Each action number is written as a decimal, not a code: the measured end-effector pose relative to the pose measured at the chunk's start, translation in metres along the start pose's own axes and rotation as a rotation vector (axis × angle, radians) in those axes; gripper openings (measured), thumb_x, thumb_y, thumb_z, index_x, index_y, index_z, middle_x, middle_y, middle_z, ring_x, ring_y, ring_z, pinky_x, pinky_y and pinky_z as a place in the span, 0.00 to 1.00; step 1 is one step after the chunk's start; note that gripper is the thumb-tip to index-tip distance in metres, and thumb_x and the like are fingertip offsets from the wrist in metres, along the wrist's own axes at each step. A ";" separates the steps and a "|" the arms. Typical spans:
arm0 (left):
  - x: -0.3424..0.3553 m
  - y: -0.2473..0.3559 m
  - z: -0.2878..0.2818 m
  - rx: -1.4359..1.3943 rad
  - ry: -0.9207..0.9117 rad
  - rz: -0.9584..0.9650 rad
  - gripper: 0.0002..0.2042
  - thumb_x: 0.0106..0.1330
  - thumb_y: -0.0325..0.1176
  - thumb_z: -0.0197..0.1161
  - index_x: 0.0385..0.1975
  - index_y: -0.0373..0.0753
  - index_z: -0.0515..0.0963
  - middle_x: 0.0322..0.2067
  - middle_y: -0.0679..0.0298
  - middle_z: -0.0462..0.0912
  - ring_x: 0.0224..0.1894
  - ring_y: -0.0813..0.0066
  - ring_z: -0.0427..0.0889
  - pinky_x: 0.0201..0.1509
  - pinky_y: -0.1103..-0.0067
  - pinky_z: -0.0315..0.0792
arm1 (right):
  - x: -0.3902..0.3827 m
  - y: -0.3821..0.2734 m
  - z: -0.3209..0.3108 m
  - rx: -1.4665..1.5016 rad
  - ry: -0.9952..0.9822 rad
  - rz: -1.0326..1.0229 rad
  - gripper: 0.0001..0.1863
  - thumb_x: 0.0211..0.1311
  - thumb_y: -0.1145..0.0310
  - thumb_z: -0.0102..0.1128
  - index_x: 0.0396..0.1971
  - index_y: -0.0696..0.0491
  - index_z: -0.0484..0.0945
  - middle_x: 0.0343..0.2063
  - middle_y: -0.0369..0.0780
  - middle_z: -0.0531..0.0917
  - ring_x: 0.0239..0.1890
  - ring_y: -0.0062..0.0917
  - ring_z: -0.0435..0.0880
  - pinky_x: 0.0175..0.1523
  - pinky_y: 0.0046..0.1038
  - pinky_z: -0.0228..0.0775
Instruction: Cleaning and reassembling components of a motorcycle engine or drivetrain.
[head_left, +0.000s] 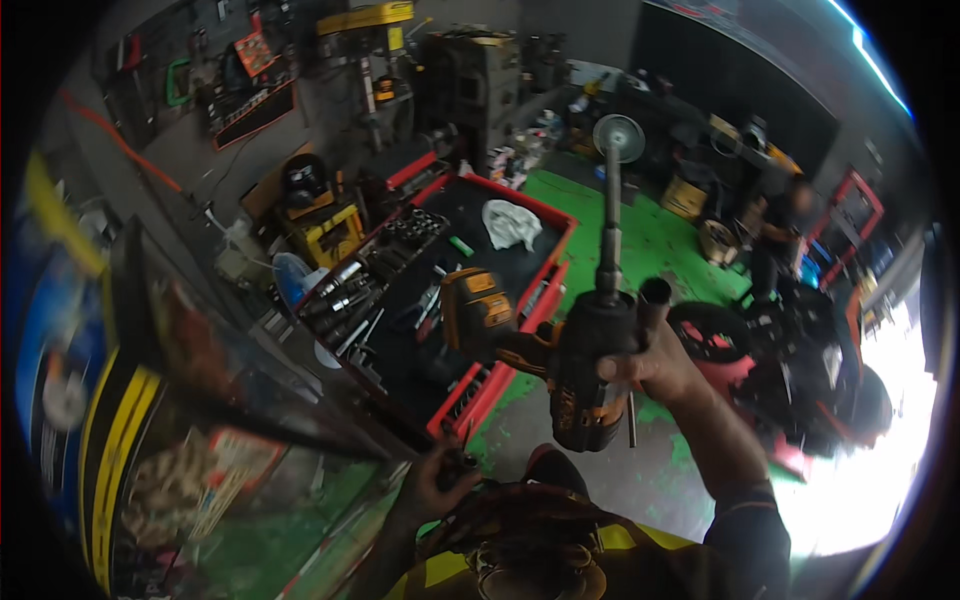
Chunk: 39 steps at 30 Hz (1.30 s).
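Observation:
My right hand (655,372) is closed round the dark side handle (653,300) of a black and orange cordless drill (585,400). The drill hangs in front of me with its battery end (476,310) to the left. A long metal shaft (612,220) rises from its chuck. A round silvery disc (620,139) shows at the shaft's far end; whether it is attached I cannot tell. Low near my body, my left hand (436,492) has its fingers curled round a small dark cylindrical piece (466,462), too dim to name exactly.
Left of the drill stands a red tool cart (455,408) holding sockets, hand tools and a white rag (511,224). A blurred dark panel (240,370) is close at left. Motorcycle parts (800,350) lie at right. A person (785,230) sits farther back, beyond the green floor (580,190).

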<state>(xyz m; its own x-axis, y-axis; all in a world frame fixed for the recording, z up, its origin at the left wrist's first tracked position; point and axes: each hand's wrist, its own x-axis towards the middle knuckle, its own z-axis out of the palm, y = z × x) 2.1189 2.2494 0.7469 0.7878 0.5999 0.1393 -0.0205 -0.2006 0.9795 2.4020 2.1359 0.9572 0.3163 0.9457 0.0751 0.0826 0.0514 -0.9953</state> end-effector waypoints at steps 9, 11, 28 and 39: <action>0.105 0.026 0.064 -0.174 0.712 -0.280 0.17 0.59 0.25 0.70 0.44 0.36 0.70 0.29 0.65 0.77 0.28 0.81 0.78 0.29 0.84 0.73 | 0.287 0.062 -0.066 0.079 -0.814 0.310 0.42 0.45 0.55 0.79 0.58 0.62 0.71 0.45 0.42 0.82 0.48 0.28 0.81 0.58 0.27 0.71; 0.139 0.032 0.087 -0.264 1.060 -0.225 0.15 0.59 0.23 0.68 0.42 0.36 0.69 0.27 0.66 0.75 0.25 0.82 0.77 0.25 0.86 0.71 | 0.330 0.087 -0.056 0.091 -1.002 0.328 0.39 0.46 0.54 0.78 0.54 0.62 0.74 0.44 0.42 0.83 0.47 0.27 0.82 0.56 0.27 0.72; 0.311 0.053 0.035 1.098 0.785 -0.688 0.20 0.59 0.45 0.69 0.43 0.39 0.74 0.36 0.52 0.85 0.42 0.48 0.84 0.43 0.59 0.77 | 0.451 0.195 -0.082 -0.195 -1.171 0.380 0.30 0.56 0.41 0.65 0.43 0.54 0.77 0.23 0.30 0.76 0.22 0.12 0.73 0.20 0.17 0.59; 0.388 -0.036 -0.032 0.995 0.232 -0.954 0.22 0.56 0.43 0.65 0.48 0.37 0.79 0.45 0.46 0.84 0.50 0.51 0.82 0.54 0.61 0.76 | 0.495 0.203 -0.068 -0.422 -1.144 0.467 0.40 0.53 0.24 0.55 0.46 0.48 0.81 0.34 0.29 0.81 0.36 0.17 0.70 0.41 0.29 0.58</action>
<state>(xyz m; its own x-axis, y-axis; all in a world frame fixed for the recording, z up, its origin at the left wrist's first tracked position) 2.4058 2.5145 0.7701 0.1297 0.9084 -0.3975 0.9765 -0.0475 0.2102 2.6392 2.5928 0.7970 -0.5656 0.5934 -0.5728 0.5386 -0.2602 -0.8014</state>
